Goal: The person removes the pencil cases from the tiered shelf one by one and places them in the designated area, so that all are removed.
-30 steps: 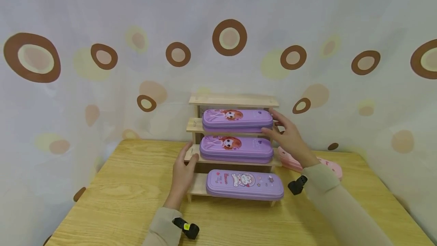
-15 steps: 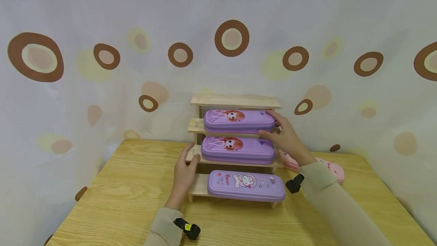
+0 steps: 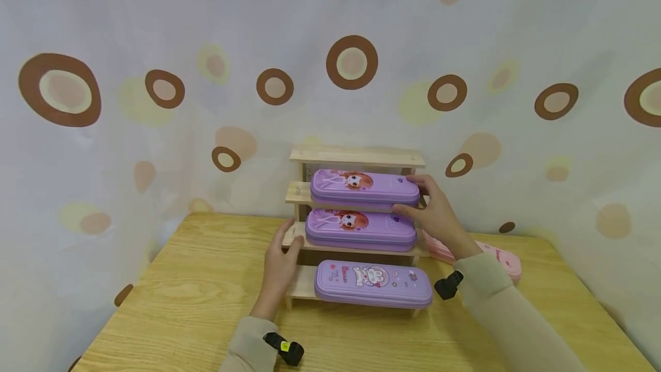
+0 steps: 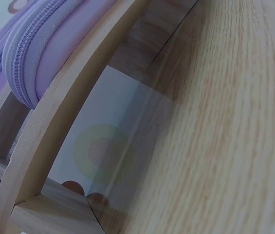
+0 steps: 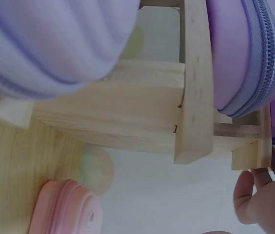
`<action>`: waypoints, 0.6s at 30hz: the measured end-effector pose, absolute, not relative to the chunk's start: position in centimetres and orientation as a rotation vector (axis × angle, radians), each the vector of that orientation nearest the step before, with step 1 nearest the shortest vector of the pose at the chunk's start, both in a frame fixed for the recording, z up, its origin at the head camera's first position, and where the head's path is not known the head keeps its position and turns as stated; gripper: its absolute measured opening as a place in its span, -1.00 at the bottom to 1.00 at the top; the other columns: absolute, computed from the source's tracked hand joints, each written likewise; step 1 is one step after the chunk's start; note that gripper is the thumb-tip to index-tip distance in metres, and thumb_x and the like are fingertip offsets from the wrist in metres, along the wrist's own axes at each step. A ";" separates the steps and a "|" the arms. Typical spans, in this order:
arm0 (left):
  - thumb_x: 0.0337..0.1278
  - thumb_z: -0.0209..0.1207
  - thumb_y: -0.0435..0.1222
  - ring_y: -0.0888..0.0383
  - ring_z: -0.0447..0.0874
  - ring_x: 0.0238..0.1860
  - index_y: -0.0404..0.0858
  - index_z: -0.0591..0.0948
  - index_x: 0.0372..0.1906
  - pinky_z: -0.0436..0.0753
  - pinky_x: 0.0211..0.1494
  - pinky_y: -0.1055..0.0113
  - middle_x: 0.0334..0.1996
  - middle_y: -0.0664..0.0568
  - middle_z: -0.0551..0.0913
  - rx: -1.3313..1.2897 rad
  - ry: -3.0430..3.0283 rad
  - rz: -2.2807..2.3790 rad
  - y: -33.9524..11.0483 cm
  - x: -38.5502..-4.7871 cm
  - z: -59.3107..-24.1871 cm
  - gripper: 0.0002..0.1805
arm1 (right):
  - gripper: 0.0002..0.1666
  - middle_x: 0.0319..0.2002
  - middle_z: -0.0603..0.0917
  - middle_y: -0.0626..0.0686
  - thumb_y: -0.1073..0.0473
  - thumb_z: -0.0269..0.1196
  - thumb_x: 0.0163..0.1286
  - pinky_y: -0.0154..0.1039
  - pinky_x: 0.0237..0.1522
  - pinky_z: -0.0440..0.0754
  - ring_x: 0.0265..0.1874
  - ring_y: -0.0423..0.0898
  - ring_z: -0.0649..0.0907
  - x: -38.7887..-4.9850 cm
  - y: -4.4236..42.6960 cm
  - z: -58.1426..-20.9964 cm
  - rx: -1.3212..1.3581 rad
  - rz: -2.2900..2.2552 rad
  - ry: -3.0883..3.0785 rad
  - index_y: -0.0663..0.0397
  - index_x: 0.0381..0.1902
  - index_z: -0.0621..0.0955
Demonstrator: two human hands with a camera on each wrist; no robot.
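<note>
Gripping far purple pencil case [image 3: 361, 189] by right end: right hand [image 3: 440, 214]. Case at second-farthest shelf of wooden rack [image 3: 356, 155]. Left hand [image 3: 279, 266], thumb apart from fingers, at rack's left edge. Nearer shelves: middle case [image 3: 372, 228], rabbit case [image 3: 356, 291]. Right, on table [image 3: 206, 280]: pink case [image 3: 508, 262]. Far: spotted backdrop [image 3: 310, 4].

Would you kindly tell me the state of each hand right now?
Left hand: open, at the side of the wooden rack.
Right hand: holding the top purple case by its right end.
</note>
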State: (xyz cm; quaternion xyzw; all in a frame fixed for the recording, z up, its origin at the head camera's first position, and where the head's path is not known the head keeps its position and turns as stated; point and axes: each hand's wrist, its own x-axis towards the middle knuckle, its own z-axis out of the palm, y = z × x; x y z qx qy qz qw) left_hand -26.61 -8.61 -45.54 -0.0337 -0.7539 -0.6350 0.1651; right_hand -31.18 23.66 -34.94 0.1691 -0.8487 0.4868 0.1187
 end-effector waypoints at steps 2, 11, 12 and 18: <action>0.39 0.11 -0.16 -0.04 0.13 0.47 -0.03 0.39 0.42 0.11 0.49 -0.08 0.44 0.03 0.31 -0.096 -2.152 -1.804 -8.6 -26.6 -45.5 -0.47 | -0.12 0.21 0.44 0.22 0.09 0.47 0.20 0.02 0.25 0.38 0.14 0.11 0.43 -30.9 23.9 -35.1 0.476 1.400 -2.478 0.15 0.37 0.30; 0.37 0.12 -0.18 -0.03 0.15 0.46 -0.06 0.41 0.41 0.12 0.49 -0.06 0.43 0.01 0.33 -0.085 -2.148 -1.790 -8.6 -26.8 -45.6 -0.47 | -0.20 0.20 0.51 0.08 0.03 0.44 0.24 -0.28 -0.02 0.51 0.10 0.00 0.50 -30.4 25.4 -36.1 0.485 1.349 -2.402 0.08 0.36 0.37; 0.37 0.12 -0.18 -0.03 0.15 0.46 -0.06 0.41 0.41 0.12 0.49 -0.06 0.42 0.01 0.33 -0.085 -2.149 -1.791 -8.6 -26.8 -45.6 -0.47 | -0.20 0.21 0.51 0.09 0.04 0.43 0.25 -0.32 -0.03 0.51 0.11 0.01 0.50 -30.3 25.6 -36.1 0.493 1.346 -2.391 0.10 0.37 0.37; 0.38 0.12 -0.17 -0.04 0.15 0.46 -0.04 0.41 0.41 0.12 0.49 -0.07 0.42 0.02 0.33 -0.085 -2.151 -1.792 -8.6 -26.7 -45.7 -0.47 | -0.23 0.21 0.51 0.09 0.13 0.42 0.27 -0.45 -0.02 0.52 0.11 -0.06 0.50 -29.0 26.6 -36.2 0.516 1.319 -2.345 0.15 0.36 0.37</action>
